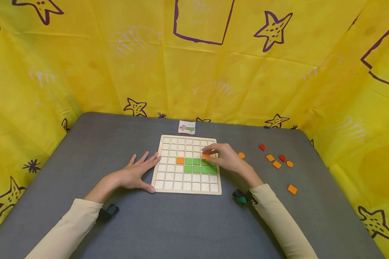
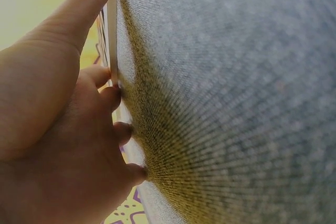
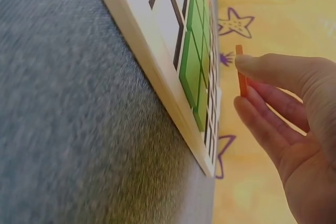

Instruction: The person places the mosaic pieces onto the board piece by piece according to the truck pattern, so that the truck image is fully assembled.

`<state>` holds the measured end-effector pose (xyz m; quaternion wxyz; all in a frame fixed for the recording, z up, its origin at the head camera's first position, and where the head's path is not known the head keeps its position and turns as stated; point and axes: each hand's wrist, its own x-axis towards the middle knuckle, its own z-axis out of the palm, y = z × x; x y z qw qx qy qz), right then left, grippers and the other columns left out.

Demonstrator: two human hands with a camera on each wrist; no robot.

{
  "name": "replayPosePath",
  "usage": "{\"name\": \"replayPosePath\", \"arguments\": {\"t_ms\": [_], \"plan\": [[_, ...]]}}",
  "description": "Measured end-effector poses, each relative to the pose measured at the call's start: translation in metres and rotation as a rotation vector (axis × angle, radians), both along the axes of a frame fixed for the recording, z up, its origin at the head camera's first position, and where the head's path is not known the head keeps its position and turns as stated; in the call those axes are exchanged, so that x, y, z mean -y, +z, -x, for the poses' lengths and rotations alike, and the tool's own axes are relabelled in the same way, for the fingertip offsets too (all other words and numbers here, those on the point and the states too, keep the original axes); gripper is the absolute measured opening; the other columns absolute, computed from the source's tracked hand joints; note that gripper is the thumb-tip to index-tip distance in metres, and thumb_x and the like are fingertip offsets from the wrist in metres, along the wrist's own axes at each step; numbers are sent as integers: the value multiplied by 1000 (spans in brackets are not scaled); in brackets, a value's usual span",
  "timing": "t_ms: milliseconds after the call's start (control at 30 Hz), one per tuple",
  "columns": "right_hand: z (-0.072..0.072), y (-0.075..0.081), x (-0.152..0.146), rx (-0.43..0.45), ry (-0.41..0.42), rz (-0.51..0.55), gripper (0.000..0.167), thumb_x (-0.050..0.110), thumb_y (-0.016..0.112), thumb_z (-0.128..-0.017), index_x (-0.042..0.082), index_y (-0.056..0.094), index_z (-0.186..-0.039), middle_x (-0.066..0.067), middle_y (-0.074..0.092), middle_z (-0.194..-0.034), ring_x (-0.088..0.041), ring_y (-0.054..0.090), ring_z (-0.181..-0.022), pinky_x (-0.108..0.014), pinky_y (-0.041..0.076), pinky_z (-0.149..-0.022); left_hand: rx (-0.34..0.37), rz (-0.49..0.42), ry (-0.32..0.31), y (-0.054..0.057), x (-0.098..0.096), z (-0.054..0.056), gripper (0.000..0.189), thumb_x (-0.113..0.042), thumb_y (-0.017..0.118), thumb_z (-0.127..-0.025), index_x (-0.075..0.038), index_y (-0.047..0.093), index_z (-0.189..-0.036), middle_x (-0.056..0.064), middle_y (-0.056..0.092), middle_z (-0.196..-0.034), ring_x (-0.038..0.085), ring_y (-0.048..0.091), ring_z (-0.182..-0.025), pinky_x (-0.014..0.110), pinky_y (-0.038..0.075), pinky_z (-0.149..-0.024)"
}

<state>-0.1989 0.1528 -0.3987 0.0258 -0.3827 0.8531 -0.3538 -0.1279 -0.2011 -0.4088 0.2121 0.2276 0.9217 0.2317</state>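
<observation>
A wooden grid board (image 1: pixel 181 191) lies on the table in the head view. Several green square tiles (image 1: pixel 196 169) fill two rows of cells toward its right side, and one orange square tile (image 1: pixel 180 160) sits left of the upper row. Fingers spread, my left hand (image 1: pixel 134 174) rests on the table with thumb and fingertips at the board's left edge. Over the board's right part, my right hand (image 1: pixel 228 158) pinches another orange tile (image 3: pixel 242 81) between thumb and fingers. The right wrist view shows that tile edge-on, raised off the board.
Behind the board lies a small picture card (image 1: pixel 186 127) with a grid pattern. Loose orange squares (image 1: pixel 292 189), orange discs (image 1: pixel 290 164) and red pieces (image 1: pixel 262 147) are scattered on the grey table (image 1: pixel 181 226) to the right. A yellow patterned curtain (image 1: pixel 188 79) surrounds the table's far sides.
</observation>
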Motion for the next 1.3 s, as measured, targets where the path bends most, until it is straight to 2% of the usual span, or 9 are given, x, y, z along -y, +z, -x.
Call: {"name": "replayPosePath", "arguments": {"t_ms": [233,533,833,1133,1300], "plan": [[5,2,11,53,1,-36,34,2,76,-84,-2,69,-116,-10,71,-112,-22,67,-101,-32,54,-90,1,1,-4,0,0,0,116,-55,79,-73,-12,13,-158,11,5,-165,41,-7,-148,65,-12,-110],[10,6,24,50,32,-25,34,3,75,-85,-4,68,-118,-12,70,-113,-22,67,-101,-31,53,-90,-2,-7,-3,0,0,-1,116,-55,79,-72,-12,14,-158,12,5,-165,41,-7,-148,65,-12,-110],[18,3,37,50,38,-4,36,2,76,-83,-6,68,-117,-13,71,-112,-23,68,-100,-31,54,-89,-16,-15,-14,3,-1,-2,115,-53,79,-73,-10,15,-158,13,6,-164,42,-5,-148,65,-11,-110],[25,2,56,85,56,-71,38,8,77,-84,-3,68,-119,-11,70,-114,-21,66,-104,-28,52,-92,-9,-17,-9,4,-1,-2,114,-52,80,-74,-9,15,-158,14,7,-164,43,-5,-148,65,-11,-110],[29,3,70,71,88,-100,36,7,76,-85,-2,68,-119,-11,71,-113,-22,67,-103,-28,52,-91,-3,-19,-7,3,0,-2,115,-53,79,-73,-10,15,-158,14,6,-164,43,-5,-148,66,-11,-110]]}}
